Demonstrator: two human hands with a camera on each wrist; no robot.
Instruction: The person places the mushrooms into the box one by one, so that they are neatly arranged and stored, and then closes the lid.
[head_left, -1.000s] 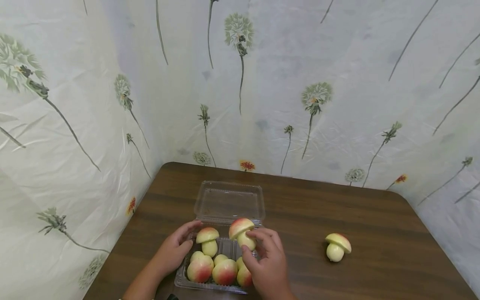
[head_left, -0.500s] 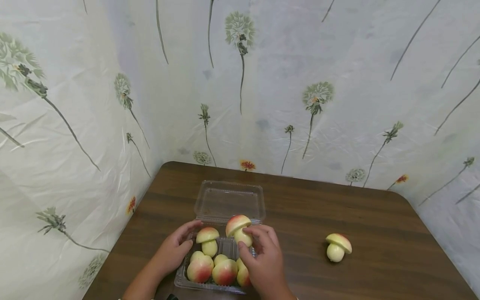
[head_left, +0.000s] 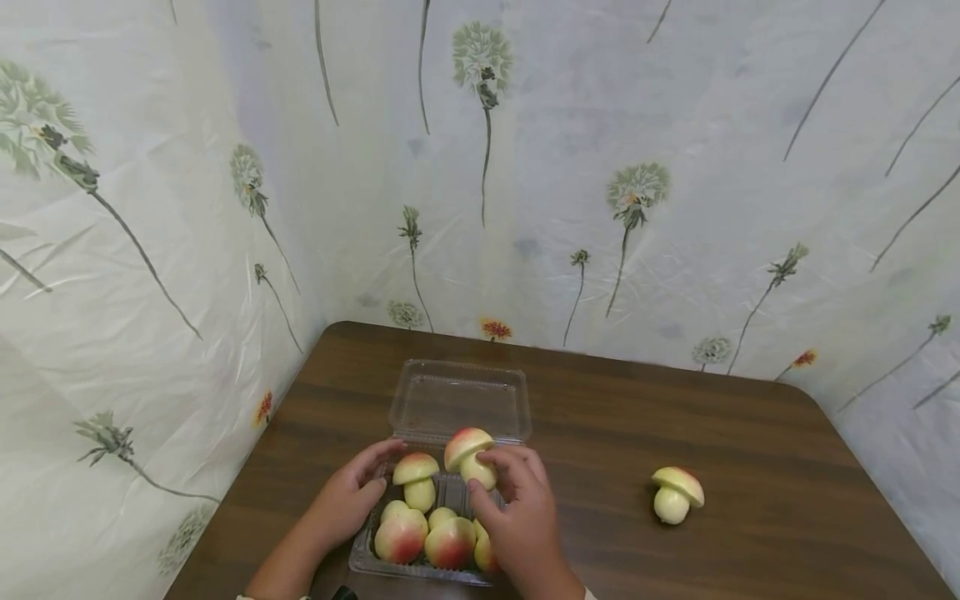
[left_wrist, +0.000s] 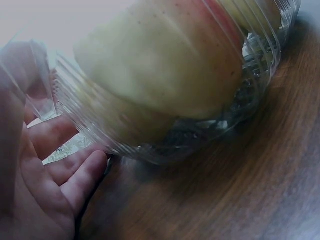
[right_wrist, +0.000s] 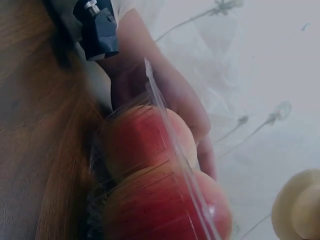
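Right hand (head_left: pixel 521 517) arched over the tray (head_left: pixel 365 557), fingers pinching a mushroom (head_left: pixel 471 455) above its far end, left hand (head_left: pixel 347 500) seemingly flat, fingers relaxed against the tray's left wall

Cream-stemmed toy mushroom (head_left: pixel 470 455) with red-yellow cap, tilted, above clear open plastic clamshell box (head_left: pixel 450 417) holding more

a lone mushroom-shaped toy (head_left: pixel 677 493) with a yellow-green cap tinged red stands on the brown wood-grain table (head_left: pixel 750 467), well apart to the right of everything else. behind the table hangs a pale crinkled backdrop (head_left: pixel 675 125) printed with dandelions and small orange flowers.
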